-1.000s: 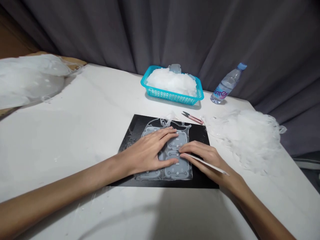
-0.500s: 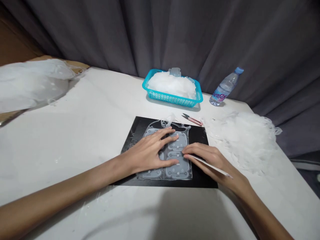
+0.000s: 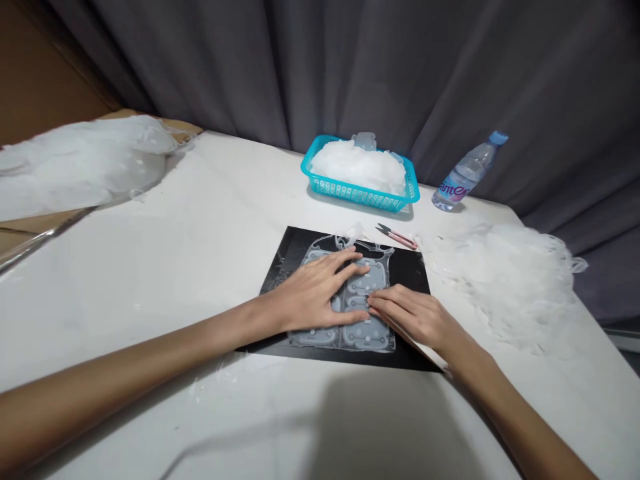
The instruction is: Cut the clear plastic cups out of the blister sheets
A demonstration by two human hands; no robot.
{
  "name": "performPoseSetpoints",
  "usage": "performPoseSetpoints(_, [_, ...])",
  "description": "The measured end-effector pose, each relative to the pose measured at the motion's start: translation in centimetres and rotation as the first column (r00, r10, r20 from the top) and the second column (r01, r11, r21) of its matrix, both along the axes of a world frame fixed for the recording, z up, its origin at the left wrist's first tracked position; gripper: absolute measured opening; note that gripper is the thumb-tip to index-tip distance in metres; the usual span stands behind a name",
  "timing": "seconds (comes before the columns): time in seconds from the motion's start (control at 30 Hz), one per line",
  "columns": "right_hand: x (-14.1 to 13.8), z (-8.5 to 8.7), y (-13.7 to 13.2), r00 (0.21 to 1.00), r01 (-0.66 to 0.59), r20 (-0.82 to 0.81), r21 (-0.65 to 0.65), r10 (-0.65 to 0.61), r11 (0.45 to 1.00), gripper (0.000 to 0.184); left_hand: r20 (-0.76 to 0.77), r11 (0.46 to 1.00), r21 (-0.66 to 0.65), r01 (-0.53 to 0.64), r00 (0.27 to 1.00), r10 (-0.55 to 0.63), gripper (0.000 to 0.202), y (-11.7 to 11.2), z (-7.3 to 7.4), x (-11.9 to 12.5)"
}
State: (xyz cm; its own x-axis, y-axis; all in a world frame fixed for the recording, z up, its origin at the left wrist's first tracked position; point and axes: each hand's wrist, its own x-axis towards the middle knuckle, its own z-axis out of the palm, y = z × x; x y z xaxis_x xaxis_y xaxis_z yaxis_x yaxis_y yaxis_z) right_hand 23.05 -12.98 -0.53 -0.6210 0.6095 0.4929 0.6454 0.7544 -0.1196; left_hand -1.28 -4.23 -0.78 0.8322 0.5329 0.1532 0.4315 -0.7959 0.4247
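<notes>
- Reference: clock positions are read from the plastic sheet (image 3: 369,337), which lies flat on the black board (image 3: 411,268) at the middle of the surface (image 3: 210,400).
- Left hand (image 3: 316,288): palm down, fingers spread, laid across the sheet and covering much of its left half.
- Right hand (image 3: 414,315): fingertips drawn together on a thin stick (image 3: 431,357), at the sheet's 3 o'clock side. The stick's tip is hidden by the fingers.
- Step in hand: judged to be close work at the gap between the two right-hand panels, with the left hand steadying the sheet.
- Next move: appears to call for firm, even pressure from the left hand and fine control of the stick; a slipping sheet would spoil accuracy.
- Surroundings: red-handled snips (image 3: 400,239) at 1 o'clock, touching or near the board's edge; blue basket (image 3: 357,191) at 12; water bottle (image 3: 463,179) between 1 and 2; clear plastic heap (image 3: 520,283) at 3; white bundle (image 3: 90,163) at 10.
</notes>
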Motion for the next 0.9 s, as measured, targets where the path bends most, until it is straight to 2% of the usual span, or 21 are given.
performPoseSetpoints(0.1, [-0.2, -0.7, -0.2, 0.999, 0.036, 0.030, 0.035, -0.037, 0.999, 0.025, -0.028, 1.000, -0.019, 0.001, 1.000, -0.001, 0.083, 0.0, 0.2, 0.1])
performPoseSetpoints(0.23, [-0.5, -0.8, -0.4, 0.988, 0.104, 0.119, -0.015, -0.102, 0.994, 0.036, -0.055, 0.999, -0.050, -0.008, 0.998, 0.006, 0.091, 0.1, 0.3, 0.2])
performPoseSetpoints(0.3, [-0.8, -0.4, 0.1, 0.987, 0.150, 0.063, -0.045, -0.147, 0.988, 0.034, -0.066, 0.997, -0.079, -0.014, 0.998, 0.009, 0.100, 0.2, 0.3, 0.3])
performPoseSetpoints(0.43, [-1.5, 0.9, 2.4, 0.943, 0.272, -0.171, -0.094, -0.285, 0.958, 0.027, -0.090, 0.991, -0.133, -0.007, 0.996, -0.005, 0.116, 0.4, 0.3, 0.2])
performPoseSetpoints(0.53, [-1.7, 1.6, 3.3, 0.939, 0.222, -0.226, -0.180, -0.260, 0.958, 0.026, -0.096, 0.989, -0.144, -0.015, 0.995, 0.001, 0.118, 0.4, 0.3, 0.0])
performPoseSetpoints(0.7, [-1.1, 2.4, 1.8, 0.962, 0.126, -0.195, -0.312, -0.193, 0.942, 0.023, -0.109, 0.991, -0.133, -0.010, 0.994, -0.005, 0.122, 0.4, 0.6, -0.1])
performPoseSetpoints(0.9, [-0.4, 2.7, 0.9, 0.986, 0.094, -0.106, -0.303, -0.131, 0.948, 0.027, -0.141, 0.990, -0.140, -0.017, 0.990, -0.002, 0.120, 0.5, 0.8, 0.1])
